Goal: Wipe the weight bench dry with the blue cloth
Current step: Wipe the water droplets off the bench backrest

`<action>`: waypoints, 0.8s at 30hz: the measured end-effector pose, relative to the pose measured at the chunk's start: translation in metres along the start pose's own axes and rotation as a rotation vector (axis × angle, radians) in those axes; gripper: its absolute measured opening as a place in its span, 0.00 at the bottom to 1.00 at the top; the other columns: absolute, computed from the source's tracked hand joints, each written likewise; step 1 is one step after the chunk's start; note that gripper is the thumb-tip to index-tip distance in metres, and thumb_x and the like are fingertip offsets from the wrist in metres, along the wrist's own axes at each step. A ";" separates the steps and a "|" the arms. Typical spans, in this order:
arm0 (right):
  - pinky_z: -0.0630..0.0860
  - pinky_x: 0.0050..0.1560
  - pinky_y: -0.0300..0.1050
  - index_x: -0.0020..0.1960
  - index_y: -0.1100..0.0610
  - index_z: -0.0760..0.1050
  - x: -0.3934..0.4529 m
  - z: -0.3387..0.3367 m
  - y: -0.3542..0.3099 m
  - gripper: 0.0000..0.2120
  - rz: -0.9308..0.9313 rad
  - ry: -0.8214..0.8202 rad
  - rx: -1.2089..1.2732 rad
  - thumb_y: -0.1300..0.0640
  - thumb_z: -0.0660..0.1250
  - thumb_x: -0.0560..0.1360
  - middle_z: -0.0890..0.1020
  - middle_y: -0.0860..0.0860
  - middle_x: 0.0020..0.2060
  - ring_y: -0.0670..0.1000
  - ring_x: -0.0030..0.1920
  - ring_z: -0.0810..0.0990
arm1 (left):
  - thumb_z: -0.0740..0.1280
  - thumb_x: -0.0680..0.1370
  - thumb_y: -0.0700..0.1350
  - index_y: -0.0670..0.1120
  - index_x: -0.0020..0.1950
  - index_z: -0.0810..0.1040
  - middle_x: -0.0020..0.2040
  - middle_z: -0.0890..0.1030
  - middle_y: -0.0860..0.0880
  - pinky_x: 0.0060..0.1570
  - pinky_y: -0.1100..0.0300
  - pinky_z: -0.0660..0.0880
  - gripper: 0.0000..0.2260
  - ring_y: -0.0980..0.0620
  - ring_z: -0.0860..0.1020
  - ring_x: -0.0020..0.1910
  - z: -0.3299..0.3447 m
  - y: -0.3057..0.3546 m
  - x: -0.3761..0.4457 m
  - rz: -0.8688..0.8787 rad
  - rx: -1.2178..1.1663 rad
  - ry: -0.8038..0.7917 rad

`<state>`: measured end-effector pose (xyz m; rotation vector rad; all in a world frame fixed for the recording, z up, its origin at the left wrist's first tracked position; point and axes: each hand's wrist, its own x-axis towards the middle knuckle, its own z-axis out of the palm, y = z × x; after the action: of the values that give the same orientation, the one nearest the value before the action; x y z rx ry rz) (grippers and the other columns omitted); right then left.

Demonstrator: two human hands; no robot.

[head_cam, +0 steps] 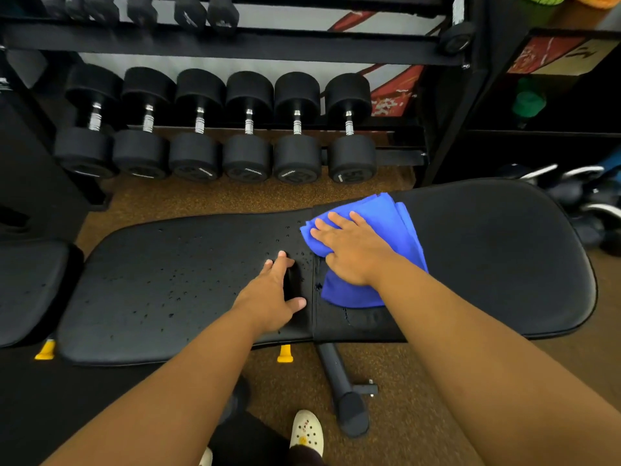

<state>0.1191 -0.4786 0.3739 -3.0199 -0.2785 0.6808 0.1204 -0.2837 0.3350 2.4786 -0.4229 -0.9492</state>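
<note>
The right hand [353, 250] lay flat, fingers straight, pressing the blue cloth [366, 253] onto the bench [487, 264] at the seam between its two pads, while the left hand [272, 294] rested open just beside it on the droplet-speckled left pad. Behind the far edge, a rack [235, 45] held six dumbbells [218, 129] in a row; bare floor [403, 398] lay along the near edge.

Weight bench [174, 280]: black padded tabletop lying flat across in front of me, water droplets speckling its middle pad.
Blue cloth [396, 223]: folded, bright blue, flat on the weight bench, over the seam right of the droplets.
</note>
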 end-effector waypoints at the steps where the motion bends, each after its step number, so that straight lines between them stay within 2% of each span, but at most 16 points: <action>1: 0.39 0.75 0.53 0.79 0.50 0.48 -0.004 0.002 -0.001 0.27 -0.018 -0.007 -0.008 0.54 0.51 0.81 0.49 0.47 0.79 0.50 0.78 0.44 | 0.68 0.77 0.50 0.57 0.77 0.49 0.79 0.48 0.53 0.65 0.52 0.69 0.35 0.48 0.58 0.76 0.000 -0.001 0.000 -0.010 -0.009 0.000; 3: 0.39 0.76 0.52 0.79 0.50 0.50 -0.014 0.008 -0.007 0.27 -0.053 -0.009 0.006 0.54 0.51 0.81 0.49 0.46 0.79 0.49 0.78 0.44 | 0.65 0.78 0.47 0.57 0.76 0.50 0.79 0.54 0.51 0.61 0.52 0.71 0.32 0.45 0.68 0.71 0.000 -0.002 0.002 -0.022 -0.048 0.017; 5: 0.38 0.76 0.51 0.79 0.49 0.52 -0.027 0.013 -0.014 0.27 -0.083 -0.013 0.054 0.55 0.52 0.80 0.51 0.45 0.78 0.48 0.78 0.45 | 0.62 0.79 0.43 0.58 0.75 0.50 0.77 0.59 0.53 0.59 0.52 0.72 0.30 0.46 0.72 0.65 -0.001 -0.003 0.003 -0.021 -0.136 0.028; 10: 0.36 0.74 0.46 0.77 0.48 0.57 -0.057 0.025 -0.029 0.26 -0.155 -0.027 0.132 0.56 0.54 0.80 0.55 0.43 0.77 0.46 0.78 0.47 | 0.56 0.77 0.34 0.58 0.76 0.49 0.77 0.58 0.57 0.65 0.52 0.69 0.32 0.49 0.68 0.70 -0.003 -0.005 0.003 -0.021 -0.253 0.008; 16: 0.35 0.74 0.43 0.77 0.47 0.59 -0.074 0.033 -0.036 0.26 -0.183 -0.043 0.217 0.58 0.54 0.79 0.56 0.42 0.77 0.44 0.77 0.47 | 0.54 0.76 0.33 0.59 0.75 0.49 0.77 0.58 0.59 0.51 0.51 0.76 0.33 0.50 0.74 0.62 -0.004 -0.005 0.003 -0.031 -0.211 0.010; 19: 0.34 0.73 0.41 0.76 0.47 0.59 -0.078 0.035 -0.037 0.26 -0.198 -0.052 0.236 0.58 0.54 0.79 0.56 0.41 0.77 0.44 0.77 0.47 | 0.54 0.76 0.34 0.60 0.74 0.49 0.76 0.60 0.58 0.52 0.50 0.76 0.33 0.50 0.75 0.61 -0.003 -0.006 0.005 -0.042 -0.212 0.006; 24: 0.34 0.73 0.40 0.75 0.47 0.63 -0.084 0.038 -0.035 0.26 -0.227 -0.048 0.298 0.60 0.56 0.78 0.58 0.41 0.76 0.43 0.77 0.48 | 0.53 0.77 0.34 0.58 0.75 0.49 0.76 0.58 0.61 0.46 0.54 0.74 0.32 0.50 0.76 0.57 -0.005 -0.005 0.005 -0.043 -0.200 0.002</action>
<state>0.0222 -0.4592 0.3775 -2.6420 -0.4671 0.7040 0.1281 -0.2802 0.3327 2.3158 -0.2615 -0.9571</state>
